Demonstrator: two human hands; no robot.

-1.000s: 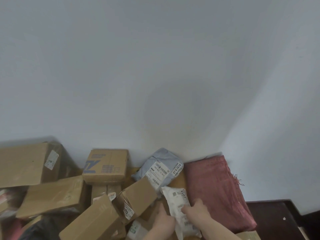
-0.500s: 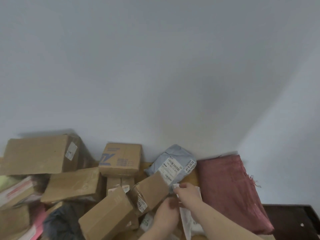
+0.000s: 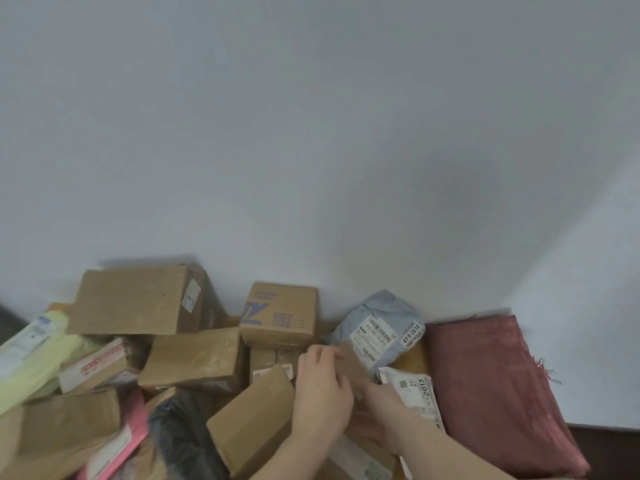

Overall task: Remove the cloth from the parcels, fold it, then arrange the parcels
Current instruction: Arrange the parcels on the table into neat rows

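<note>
The dark red cloth (image 3: 495,386) lies folded at the right end of the pile, against the wall corner. Parcels cover the surface to its left. A small cardboard box (image 3: 354,364) is gripped between my hands: my left hand (image 3: 322,393) holds its left side and my right hand (image 3: 379,408) its lower right side, so most of the box is hidden. A white mailer bag (image 3: 417,391) lies just right of my hands, touching the cloth. A grey-blue mailer bag (image 3: 381,323) leans on the wall behind them.
Several brown boxes: a large one (image 3: 138,299) at the back left, a printed one (image 3: 280,313) in the middle, a flat one (image 3: 194,358), a tilted one (image 3: 252,420) under my left forearm. A pale green bag (image 3: 31,355), a black bag (image 3: 180,438) and a pink envelope (image 3: 135,431) lie at the left.
My hands have let go of the white mailer, which now lies beside the cloth, and have closed on the small cardboard box. The view has swung left, showing more parcels.
</note>
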